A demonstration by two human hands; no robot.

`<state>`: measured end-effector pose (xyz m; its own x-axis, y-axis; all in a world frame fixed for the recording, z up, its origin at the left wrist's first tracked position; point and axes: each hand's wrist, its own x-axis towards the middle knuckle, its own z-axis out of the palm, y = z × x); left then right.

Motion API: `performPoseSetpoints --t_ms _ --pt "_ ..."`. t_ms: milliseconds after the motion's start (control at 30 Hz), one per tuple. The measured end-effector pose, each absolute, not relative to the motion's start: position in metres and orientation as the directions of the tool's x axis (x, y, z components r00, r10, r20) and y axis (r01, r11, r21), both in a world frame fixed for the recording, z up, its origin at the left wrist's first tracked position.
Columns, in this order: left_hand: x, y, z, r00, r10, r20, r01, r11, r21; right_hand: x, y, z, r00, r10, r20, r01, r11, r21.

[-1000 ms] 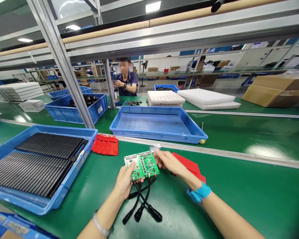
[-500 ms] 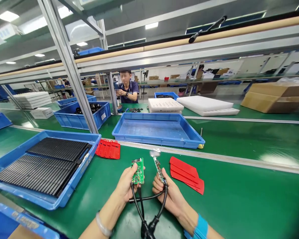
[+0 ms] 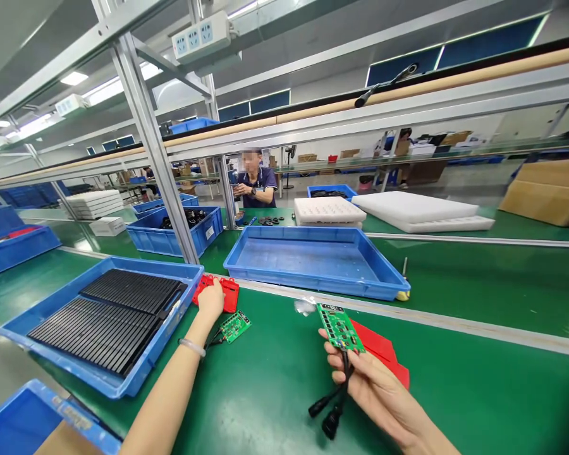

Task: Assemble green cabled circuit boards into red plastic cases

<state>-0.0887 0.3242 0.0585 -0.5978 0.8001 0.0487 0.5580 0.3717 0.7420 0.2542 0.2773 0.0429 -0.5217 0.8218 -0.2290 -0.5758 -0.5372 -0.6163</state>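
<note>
My right hand (image 3: 360,373) holds a green circuit board (image 3: 340,327) by its lower edge, thumb on one side and fingers on the other. Black cables with round connectors (image 3: 330,422) hang below it. At the left, my left hand (image 3: 212,299) is closed on a red plastic part (image 3: 230,296) beside the tray; its fingertips are partly hidden. A second green circuit board (image 3: 236,326) lies on the green bench just below that hand, its black leads running under my wrist. Flat red pieces (image 3: 379,347) lie partly hidden behind my right hand.
A blue tray (image 3: 123,387) with black slatted panels (image 3: 99,335) stands at left. Another blue tray (image 3: 308,279) lies ahead, by a metal post (image 3: 164,164). White foam sheets (image 3: 417,208) rest farther back. A co-worker (image 3: 258,183) is across the bench.
One circuit board has been laid on the bench, and my left hand has moved left to the red plastic parts. My right hand has moved right and turned its board face toward me.
</note>
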Motion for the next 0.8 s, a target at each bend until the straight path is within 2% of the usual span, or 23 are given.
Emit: performPoseSetpoints --t_ms 133,233,333,400,467,567,700,800 --pt "-0.078 0.326 0.066 -0.592 0.806 -0.018 0.338 0.269 0.902 0.261 0.273 0.058 -0.515 0.836 -0.189 -0.43 -0.443 -0.787" --pt "-0.041 0.314 0.064 -0.47 0.871 -0.143 0.054 0.19 0.98 0.264 0.269 0.063 -0.528 0.84 -0.127 -0.244 -0.293 -0.924" --pt "0.009 0.295 0.055 -0.302 0.921 -0.247 -0.247 0.175 0.953 0.263 0.264 0.062 -0.429 0.899 -0.086 -0.042 -0.115 -0.992" --pt "0.041 0.283 0.047 -0.21 0.935 -0.286 -0.408 0.182 0.895 0.261 0.261 0.061 -0.374 0.927 -0.037 0.154 0.023 -0.988" --pt "0.066 0.272 0.038 -0.155 0.942 -0.298 -0.519 0.179 0.836 0.258 0.259 0.06 -0.375 0.924 0.078 0.352 0.22 -0.91" --pt "0.087 0.256 0.025 -0.088 0.959 -0.268 -0.653 0.148 0.743 0.251 0.256 0.053 -0.433 0.866 0.25 0.571 0.478 -0.668" --pt "0.095 0.239 0.018 0.056 0.99 -0.127 -0.821 0.118 0.558 0.243 0.253 0.035 -0.494 0.785 0.373 0.711 0.612 -0.347" --pt "0.094 0.235 0.018 0.061 0.995 -0.077 -0.852 0.092 0.516 0.238 0.25 0.027 -0.556 0.711 0.431 0.724 0.669 -0.17"
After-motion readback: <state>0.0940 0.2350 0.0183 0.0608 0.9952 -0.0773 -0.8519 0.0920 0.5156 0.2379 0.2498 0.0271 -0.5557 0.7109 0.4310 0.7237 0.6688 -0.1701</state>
